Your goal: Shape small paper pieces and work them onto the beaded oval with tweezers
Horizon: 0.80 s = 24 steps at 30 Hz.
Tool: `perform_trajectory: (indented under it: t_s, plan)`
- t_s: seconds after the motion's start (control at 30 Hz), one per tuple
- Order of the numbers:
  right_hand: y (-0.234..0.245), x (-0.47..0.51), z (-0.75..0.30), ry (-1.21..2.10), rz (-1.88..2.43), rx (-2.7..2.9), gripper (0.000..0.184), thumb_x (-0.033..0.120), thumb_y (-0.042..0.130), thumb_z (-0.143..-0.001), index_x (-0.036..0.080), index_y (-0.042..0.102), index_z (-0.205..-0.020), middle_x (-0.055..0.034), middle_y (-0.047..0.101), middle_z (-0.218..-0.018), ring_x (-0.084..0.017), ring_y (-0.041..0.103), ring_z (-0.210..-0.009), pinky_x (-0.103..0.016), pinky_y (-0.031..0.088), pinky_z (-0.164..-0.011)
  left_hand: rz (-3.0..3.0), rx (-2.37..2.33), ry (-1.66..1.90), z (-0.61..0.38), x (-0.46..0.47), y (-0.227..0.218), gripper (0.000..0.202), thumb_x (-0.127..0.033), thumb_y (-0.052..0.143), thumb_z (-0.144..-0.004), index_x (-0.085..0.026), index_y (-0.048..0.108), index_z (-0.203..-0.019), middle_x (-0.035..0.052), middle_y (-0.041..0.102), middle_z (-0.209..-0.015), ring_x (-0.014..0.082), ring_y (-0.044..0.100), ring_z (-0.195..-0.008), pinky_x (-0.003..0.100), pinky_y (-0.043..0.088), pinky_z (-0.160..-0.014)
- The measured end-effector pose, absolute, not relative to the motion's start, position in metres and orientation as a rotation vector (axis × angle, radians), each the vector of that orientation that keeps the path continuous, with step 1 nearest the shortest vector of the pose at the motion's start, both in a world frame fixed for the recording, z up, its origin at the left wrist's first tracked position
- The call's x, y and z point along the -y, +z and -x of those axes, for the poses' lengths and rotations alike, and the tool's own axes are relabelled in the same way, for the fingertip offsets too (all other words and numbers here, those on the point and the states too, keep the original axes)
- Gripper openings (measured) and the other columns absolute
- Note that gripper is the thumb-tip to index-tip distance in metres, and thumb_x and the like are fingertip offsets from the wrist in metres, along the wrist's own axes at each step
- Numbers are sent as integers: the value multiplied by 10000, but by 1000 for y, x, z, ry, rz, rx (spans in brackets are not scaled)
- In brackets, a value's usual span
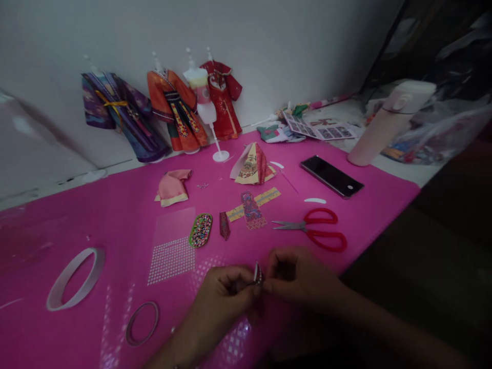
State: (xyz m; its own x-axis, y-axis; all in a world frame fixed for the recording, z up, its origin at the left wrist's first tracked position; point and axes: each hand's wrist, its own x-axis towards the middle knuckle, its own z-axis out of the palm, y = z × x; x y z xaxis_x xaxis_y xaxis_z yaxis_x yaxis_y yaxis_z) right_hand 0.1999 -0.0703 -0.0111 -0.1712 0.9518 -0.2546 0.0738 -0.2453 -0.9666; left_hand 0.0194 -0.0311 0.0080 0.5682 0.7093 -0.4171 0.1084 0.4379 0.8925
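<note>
Near the front edge of the table, my left hand (pixel 228 294) pinches a small dark red fabric piece (pixel 258 275) with a white edge between thumb and fingers. Close against its right side is my right hand (pixel 302 279), fingers curled and thumb tip at the piece; whatever these fingertips grip is too small to make out. Beyond the hands lie a dark red tie-shaped piece (pixel 224 226), a patterned strip (pixel 252 210) across a yellow strip (pixel 272 196), and a green tray of beads (pixel 201 230). Red-handled scissors (pixel 325 241) rest to the right, blades pointing left.
A sheet of gems (pixel 172 260), two tape rolls (pixel 94 274) (pixel 128 333), pink doll clothing (pixel 173 187) and a folded skirt (pixel 251 165) lie around. Dressed doll stands (pixel 179 110) line the wall. A phone (pixel 332 177) and a pale bottle (pixel 388 125) stand right.
</note>
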Motion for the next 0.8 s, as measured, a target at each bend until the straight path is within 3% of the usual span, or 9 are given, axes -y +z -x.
perform_trajectory:
  t_s: [0.8]
  plan:
    - [-8, 71, -199, 1511, 1351, 1245, 120, 207, 750, -706, 185, 634, -685, 50, 551, -577, -100, 465, -556, -207, 324, -492, -1075, -894, 451, -20, 31, 7, 260, -358, 797, -665, -171, 650, -560, -19, 647, -494, 101, 560, -432, 209, 424, -468]
